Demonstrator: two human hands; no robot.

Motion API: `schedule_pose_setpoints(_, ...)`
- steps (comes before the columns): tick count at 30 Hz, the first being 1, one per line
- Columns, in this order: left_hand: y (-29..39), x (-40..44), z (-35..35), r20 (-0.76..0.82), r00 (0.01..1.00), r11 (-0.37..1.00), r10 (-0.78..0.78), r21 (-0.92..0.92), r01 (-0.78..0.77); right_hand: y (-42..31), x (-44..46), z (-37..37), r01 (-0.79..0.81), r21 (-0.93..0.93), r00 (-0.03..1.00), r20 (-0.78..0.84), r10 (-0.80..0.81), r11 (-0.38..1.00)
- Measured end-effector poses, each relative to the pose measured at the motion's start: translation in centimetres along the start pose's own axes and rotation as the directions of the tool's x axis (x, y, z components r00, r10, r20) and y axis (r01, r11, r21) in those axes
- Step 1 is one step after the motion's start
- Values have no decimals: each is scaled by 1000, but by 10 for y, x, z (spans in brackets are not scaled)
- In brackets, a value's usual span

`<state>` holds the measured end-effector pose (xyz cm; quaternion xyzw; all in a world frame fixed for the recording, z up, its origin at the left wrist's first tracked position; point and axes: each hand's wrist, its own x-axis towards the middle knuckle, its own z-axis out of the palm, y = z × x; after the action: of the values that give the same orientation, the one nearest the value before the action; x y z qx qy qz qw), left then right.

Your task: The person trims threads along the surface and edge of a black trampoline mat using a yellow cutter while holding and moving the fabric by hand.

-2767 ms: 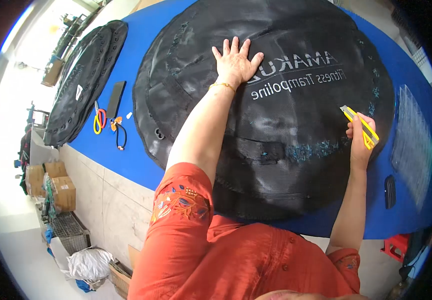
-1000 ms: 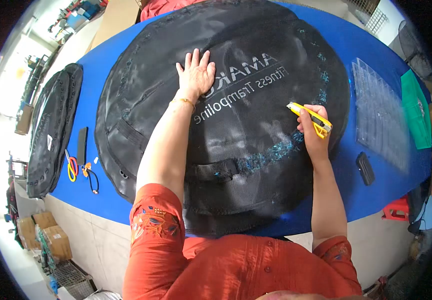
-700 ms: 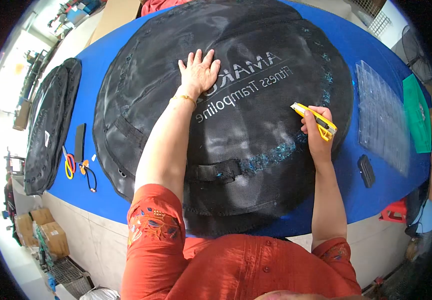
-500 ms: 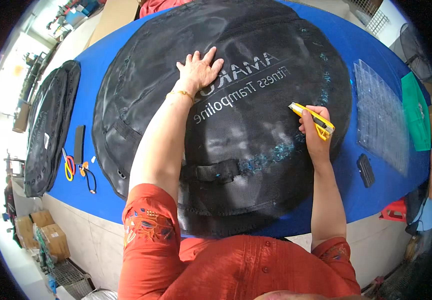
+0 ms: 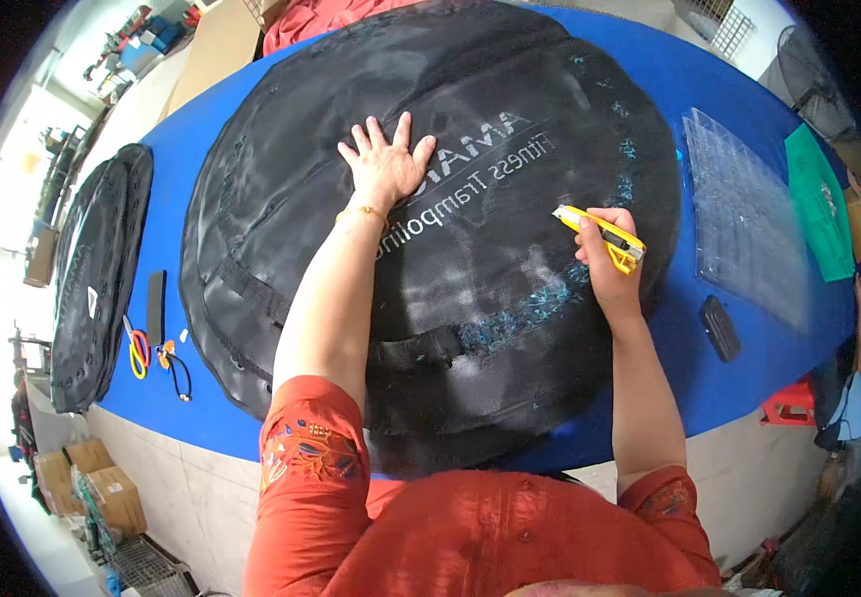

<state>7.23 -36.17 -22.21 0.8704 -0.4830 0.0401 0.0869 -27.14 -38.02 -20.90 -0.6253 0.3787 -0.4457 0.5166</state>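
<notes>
Left hand (image 5: 387, 177) now covers more lettering (image 5: 500, 130): spread open, pressed on black mat (image 5: 510, 229), mid-surface (image 5: 724, 398). Right hand (image 5: 615, 284) grips yellow cutter (image 5: 602, 237). Mat looks floppy, broad, slightly slick; best held by rim. Narrow margin toward scissors (image 5: 139, 354); more room lower right.

The left hand (image 5: 386, 174) covers part of the white mirrored lettering (image 5: 470, 189) on the round black mesh mat (image 5: 510, 259). The right hand (image 5: 614, 269) hides part of the yellow plastic utility knife (image 5: 600, 235); blade contact is unclear. The top edge crops the red cloth (image 5: 321, 22).
</notes>
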Motion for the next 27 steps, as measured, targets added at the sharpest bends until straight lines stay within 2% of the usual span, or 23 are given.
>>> schedule_pose_setpoints(8,-1,-11,-5,9,1000,1000,-18,0,18,9,5,-5,-21,81,999,33,18,996)
schedule_pose_setpoints(13,-2,-15,-8,18,1000,1000,-26,10,26,4,6,-3,-24,140,997,-75,35,990)
schedule_pose_setpoints(16,-2,-15,-7,19,1000,1000,-21,12,21,5,10,-6,-36,163,995,-85,50,986)
schedule_pose_setpoints(27,-2,-17,-4,-32,999,1000,-17,9,17,-2,4,-2,-78,116,992,-92,88,990)
